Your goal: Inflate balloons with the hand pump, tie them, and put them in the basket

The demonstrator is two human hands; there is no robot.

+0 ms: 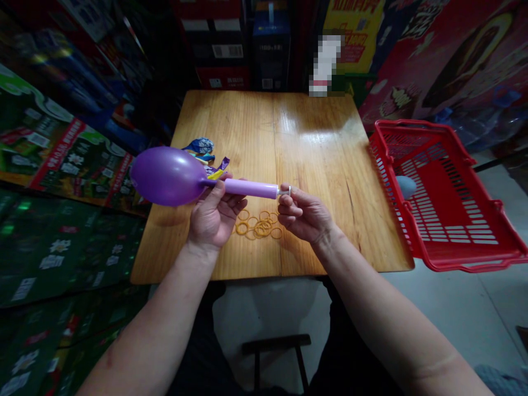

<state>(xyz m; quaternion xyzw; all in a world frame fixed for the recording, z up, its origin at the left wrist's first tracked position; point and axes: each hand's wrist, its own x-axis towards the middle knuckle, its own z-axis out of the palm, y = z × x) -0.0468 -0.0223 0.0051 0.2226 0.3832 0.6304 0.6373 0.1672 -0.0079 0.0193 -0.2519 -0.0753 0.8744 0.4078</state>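
Observation:
A purple balloon (167,175), partly inflated, sits on the nozzle end of a lilac hand pump (252,188). My left hand (214,214) is closed around that end, its thumb pressing the balloon's neck against the pump. At the other end, the fingers of my right hand (304,212) grip the pump's white handle (287,191), which is pushed close to the barrel. Both hands are above the wooden table (322,159). Beneath the pump lie several tan rubber bands (262,226). Behind my left hand are several flat balloons (200,146) in blue, yellow and purple.
To the table's right stands a red plastic basket (454,242) with a light blue balloon (406,187) inside. Green cartons (53,247) are stacked along the left. Boxes (270,49) line the table's far edge. A dark stool (276,345) shows below, between my legs.

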